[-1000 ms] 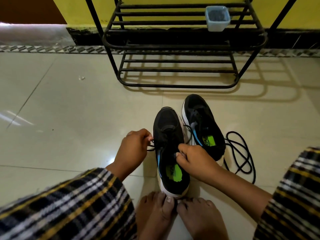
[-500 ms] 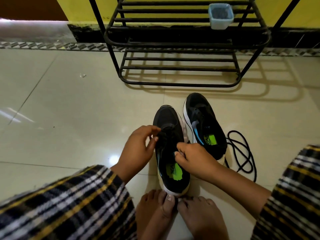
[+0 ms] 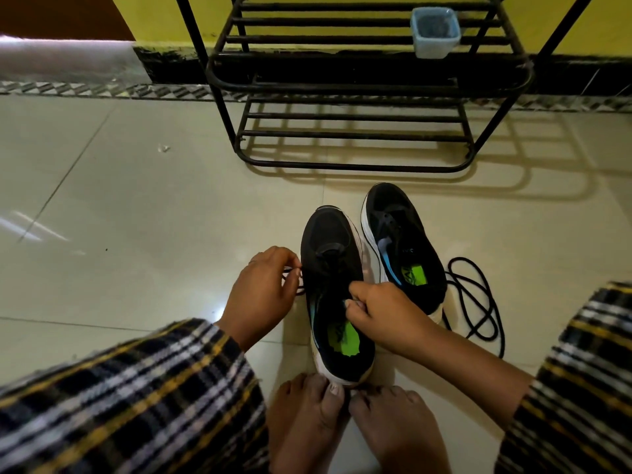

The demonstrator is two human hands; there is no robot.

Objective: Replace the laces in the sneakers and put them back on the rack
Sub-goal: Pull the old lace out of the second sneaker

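Observation:
Two black sneakers with white soles and green insole patches stand on the floor, toes toward the rack. The near sneaker is between my hands, its heel against my bare feet. My left hand pinches a black lace end just left of that sneaker. My right hand grips the sneaker's tongue area with curled fingers. The second sneaker sits to the right, without a lace in its eyelets. A loose black lace lies coiled on the floor to its right.
A black metal shoe rack stands against the yellow wall, a small pale-blue container on its upper shelf. My plaid-clad knees fill the lower left and right corners. A scrap lies on the tiled floor at left.
My left hand went in to the sneaker's eyelets, then drew back out to the left with the lace end. My right hand stayed on the sneaker.

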